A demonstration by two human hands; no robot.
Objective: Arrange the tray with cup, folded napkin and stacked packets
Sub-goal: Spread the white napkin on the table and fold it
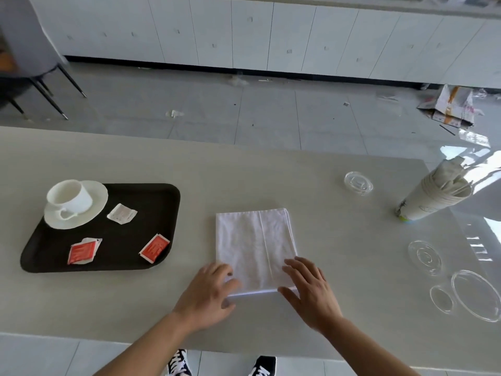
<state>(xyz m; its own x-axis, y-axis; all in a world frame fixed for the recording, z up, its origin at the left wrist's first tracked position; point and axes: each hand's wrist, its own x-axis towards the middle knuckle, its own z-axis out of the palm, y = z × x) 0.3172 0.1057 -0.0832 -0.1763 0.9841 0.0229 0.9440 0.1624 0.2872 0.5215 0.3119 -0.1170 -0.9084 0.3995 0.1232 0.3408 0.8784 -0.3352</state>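
a white folded napkin [254,246] lies flat on the pale table [244,172], just right of a black tray [151,194] and apart from it. both of the person's hands rest on the napkin's near edge: the left hand [210,294] lies palm down at the near left corner with fingers loosely spread and the thumb beside the fold, and the right hand [311,291] lies palm down over the near right corner, fingers flat and slightly apart, thumb along the near edge. neither hand is closed around anything; whether any fingertip is pinching a layer of cloth cannot be told from this angle. on the tray's far left corner a white cup [69,198] stands upright on a white saucer [93,210], its handle toward the person. three packets lie scattered and separate on the tray: a white packet [122,213] just right of the saucer, a red packet [82,251] near the tray's front edge, and another red packet [154,247] near its front right corner. far to the right on the table stands a tilted stack of paper cups [431,199] with crumpled paper inside, and around it lie several clear plastic lids [358,183], well away from the napkin. the person's dark sneakers [179,365] show below the table edge.
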